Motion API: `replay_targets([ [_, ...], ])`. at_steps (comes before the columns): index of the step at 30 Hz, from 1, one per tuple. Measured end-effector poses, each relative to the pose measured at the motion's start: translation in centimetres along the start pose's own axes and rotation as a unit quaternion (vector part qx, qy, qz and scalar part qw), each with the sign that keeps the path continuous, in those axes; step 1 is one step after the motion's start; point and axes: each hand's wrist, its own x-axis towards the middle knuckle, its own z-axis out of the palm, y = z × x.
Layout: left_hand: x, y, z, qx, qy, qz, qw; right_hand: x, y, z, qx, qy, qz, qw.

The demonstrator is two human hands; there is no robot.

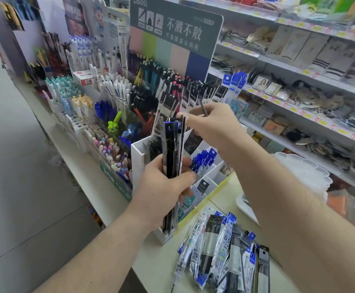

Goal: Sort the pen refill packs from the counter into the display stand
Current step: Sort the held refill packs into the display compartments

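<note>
Left hand (163, 182) grips a bundle of refill packs (173, 157), fingers and thumb wrapped round the lower-middle of the stack. Bundle stands upright, just in front of the display stand (137, 157). Packs in it are long, narrow, clear sleeves; mostly black contents, one blue header card at the top, pale printed strips on the right edge. Lower ends stick out below the hand, down to the counter edge.

Right hand (211, 121) is up at the bundle's top edge, fingers curled, pinching a thin dark item (203, 108) between thumb and fingers. Too blurred to say whether it's a single pack or a loose refill. Fingertips sit right at the tops of the held packs; contact can't be confirmed.

Display stand: white, divided into angled compartments. Blue-header packs (204, 160) fill one middle compartment. A dark-header pack (203, 185) sits in a lower one. More black-header packs (193, 94) stand in the rear rows behind the right hand.

Loose pile of refill packs (225, 250) lies on the cream counter (157, 261), bottom centre, well below the hands. Mixed: blue headers, black headers, white labels printed "0.5", overlapping at angles.

Around it: pen racks (83, 98) to the left, green sign with Chinese text (176, 28) behind the stand, shelves of small goods (299, 85) to the right.
</note>
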Motion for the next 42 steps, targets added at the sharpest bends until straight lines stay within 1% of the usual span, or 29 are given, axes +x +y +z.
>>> replay_targets([
  [1, 0.0, -0.2, 0.5, -0.013, -0.046, -0.037, 0.998, -1.0, 0.5, -0.8, 0.029, 0.016, 0.006, 0.999],
  [3, 0.0, -0.6, 1.2, -0.068, -0.14, -0.118, 0.981, -3.5, 1.9, -2.3, 0.12, 0.012, 0.059, 0.991],
  [5, 0.3, -1.3, 1.8, -0.14, -0.189, -0.183, 0.955, -5.8, 3.8, -3.4, 0.218, -0.008, 0.144, 0.965],
  [7, 0.8, -2.3, 2.2, -0.19, -0.202, -0.228, 0.933, -7.5, 5.6, -4.1, 0.301, -0.023, 0.237, 0.924],
  [9, 1.2, -3.1, 2.9, -0.217, -0.21, -0.262, 0.917, -8.9, 7.2, -4.5, 0.376, -0.042, 0.292, 0.878],
  [12, 1.4, -4.0, 3.8, -0.213, -0.22, -0.295, 0.905, -10.4, 9.2, -4.9, 0.455, -0.056, 0.306, 0.834],
  [14, 1.4, -4.5, 4.3, -0.185, -0.228, -0.301, 0.907, -11.1, 10.0, -5.0, 0.478, -0.035, 0.308, 0.822],
  [15, 1.6, -4.8, 4.5, -0.177, -0.226, -0.296, 0.911, -11.3, 10.1, -5.1, 0.483, -0.02, 0.304, 0.821],
  [17, 1.8, -5.2, 4.9, -0.167, -0.224, -0.28, 0.918, -11.8, 10.1, -5.5, 0.473, 0.008, 0.284, 0.834],
  [19, 1.9, -5.6, 5.0, -0.14, -0.223, -0.27, 0.926, -12.3, 9.8, -5.7, 0.465, 0.013, 0.255, 0.848],
  [21, 2.1, -6.1, 4.8, -0.104, -0.213, -0.278, 0.931, -12.6, 9.6, -5.8, 0.459, 0.021, 0.235, 0.856],
  [25, 2.4, -7.4, 4.9, -0.062, -0.188, -0.261, 0.945, -12.8, 9.6, -5.7, 0.434, 0.102, 0.237, 0.863],
  [27, 2.5, -7.9, 4.9, -0.051, -0.176, -0.239, 0.953, -12.9, 9.6, -5.3, 0.415, 0.121, 0.231, 0.872],
  [29, 2.1, -7.0, 5.4, -0.05, -0.171, -0.218, 0.959, -13.0, 9.7, -4.9, 0.402, 0.135, 0.229, 0.876],
  [33, 1.6, -6.9, 5.5, -0.032, -0.15, -0.196, 0.969, -13.0, 10.0, -4.1, 0.348, 0.144, 0.245, 0.893],
  [36, 1.5, -7.1, 5.6, -0.018, -0.142, -0.183, 0.973, -13.0, 10.1, -3.1, 0.31, 0.13, 0.243, 0.91],
  [39, 1.4, -6.9, 5.6, -0.027, -0.171, -0.192, 0.966, -13.1, 9.7, -2.5, 0.291, 0.114, 0.21, 0.926],
  [42, 1.2, -6.6, 5.2, -0.044, -0.205, -0.236, 0.949, -13.1, 9.7, -2.8, 0.282, 0.105, 0.198, 0.933],
])
